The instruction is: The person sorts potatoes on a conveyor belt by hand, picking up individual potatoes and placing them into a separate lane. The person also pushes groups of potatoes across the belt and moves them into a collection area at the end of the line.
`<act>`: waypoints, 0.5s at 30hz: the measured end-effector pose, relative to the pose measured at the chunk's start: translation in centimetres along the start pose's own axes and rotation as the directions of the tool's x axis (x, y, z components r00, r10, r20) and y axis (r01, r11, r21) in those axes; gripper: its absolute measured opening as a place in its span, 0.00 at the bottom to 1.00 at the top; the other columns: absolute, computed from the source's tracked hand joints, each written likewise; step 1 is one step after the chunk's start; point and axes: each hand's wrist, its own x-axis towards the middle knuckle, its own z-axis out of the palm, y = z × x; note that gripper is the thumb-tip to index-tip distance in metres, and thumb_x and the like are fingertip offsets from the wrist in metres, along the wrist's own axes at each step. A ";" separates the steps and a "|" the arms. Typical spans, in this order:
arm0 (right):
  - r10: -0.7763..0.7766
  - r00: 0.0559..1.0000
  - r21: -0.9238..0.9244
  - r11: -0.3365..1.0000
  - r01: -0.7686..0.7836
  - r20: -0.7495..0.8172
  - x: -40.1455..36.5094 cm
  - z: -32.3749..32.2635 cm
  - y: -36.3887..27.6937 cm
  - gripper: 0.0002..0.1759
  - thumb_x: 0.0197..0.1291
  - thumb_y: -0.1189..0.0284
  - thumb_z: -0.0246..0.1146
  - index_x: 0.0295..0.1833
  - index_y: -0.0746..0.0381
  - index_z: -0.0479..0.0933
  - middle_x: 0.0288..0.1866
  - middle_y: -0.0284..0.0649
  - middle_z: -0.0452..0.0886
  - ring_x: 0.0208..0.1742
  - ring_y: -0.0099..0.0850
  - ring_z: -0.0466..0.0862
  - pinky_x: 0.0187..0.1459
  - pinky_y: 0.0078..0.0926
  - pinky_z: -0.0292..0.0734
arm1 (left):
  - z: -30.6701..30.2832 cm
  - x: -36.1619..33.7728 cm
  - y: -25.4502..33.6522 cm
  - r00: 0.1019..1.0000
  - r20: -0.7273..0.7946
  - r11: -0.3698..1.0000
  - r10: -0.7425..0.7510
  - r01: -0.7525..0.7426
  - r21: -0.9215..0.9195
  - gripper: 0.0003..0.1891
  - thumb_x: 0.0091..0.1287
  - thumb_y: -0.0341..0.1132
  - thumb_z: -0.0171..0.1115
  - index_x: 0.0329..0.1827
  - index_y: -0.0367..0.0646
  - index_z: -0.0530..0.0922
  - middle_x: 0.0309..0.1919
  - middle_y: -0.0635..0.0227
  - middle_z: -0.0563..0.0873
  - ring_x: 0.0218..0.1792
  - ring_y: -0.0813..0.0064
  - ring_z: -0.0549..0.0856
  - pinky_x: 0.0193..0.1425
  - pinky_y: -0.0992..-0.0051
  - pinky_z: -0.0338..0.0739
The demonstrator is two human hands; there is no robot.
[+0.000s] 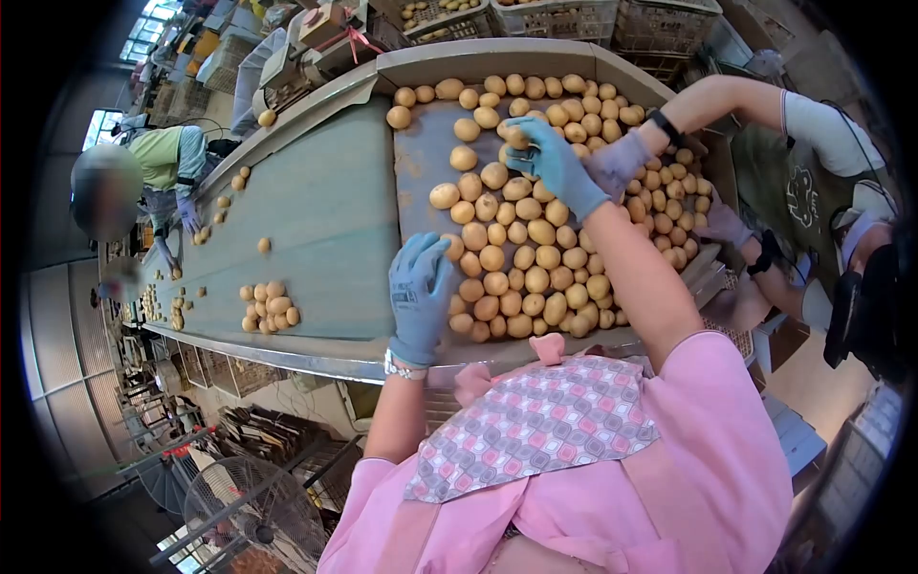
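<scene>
Many yellow-brown potatoes (541, 231) lie in a spread on a grey metal table. My right hand (555, 165), in a blue glove, reaches over the upper part of the spread with its thumb and fingers closed round a potato (517, 136). My left hand (419, 292), in a matching blue glove, is at the left edge of the spread beside the belt. Its fingers are bent near a potato (451, 247); whether it grips anything is hidden by the glove.
A green conveyor belt (325, 210) runs left with a potato cluster (271, 308) on it. At the right, a person's gloved hand (617, 163) is close to my right hand. Another person (167, 158) stands far left. Crates (559, 24) line the back.
</scene>
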 end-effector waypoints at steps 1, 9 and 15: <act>-0.068 0.998 -0.090 0.994 0.069 0.007 -1.3 -0.5 -0.4 0.16 0.74 0.62 0.67 0.58 0.61 0.83 0.51 0.36 0.87 0.46 0.31 0.88 0.48 0.32 0.85 | -0.2 1.3 0.3 1.000 0.017 1.000 0.020 -0.020 0.008 0.13 0.70 0.26 0.67 0.56 0.40 0.86 0.57 0.55 0.88 0.61 0.49 0.85 0.70 0.54 0.78; -0.192 0.946 -0.944 -0.253 0.210 0.262 -5.3 2.1 2.4 0.14 0.70 0.70 0.67 0.59 0.60 0.81 0.56 0.40 0.87 0.53 0.36 0.89 0.50 0.33 0.88 | 6.5 11.6 -1.1 0.875 0.476 0.810 -0.087 -0.216 0.546 0.16 0.75 0.45 0.63 0.61 0.54 0.85 0.51 0.64 0.92 0.51 0.56 0.87 0.56 0.56 0.80; -0.082 0.997 -0.988 -0.156 -0.017 -0.004 -4.9 4.8 1.1 0.16 0.70 0.70 0.68 0.61 0.57 0.79 0.59 0.42 0.85 0.59 0.36 0.89 0.50 0.36 0.88 | 8.6 15.4 -1.0 0.732 0.631 0.747 -0.257 -0.264 0.611 0.19 0.73 0.48 0.63 0.63 0.55 0.82 0.48 0.62 0.93 0.50 0.54 0.88 0.56 0.52 0.80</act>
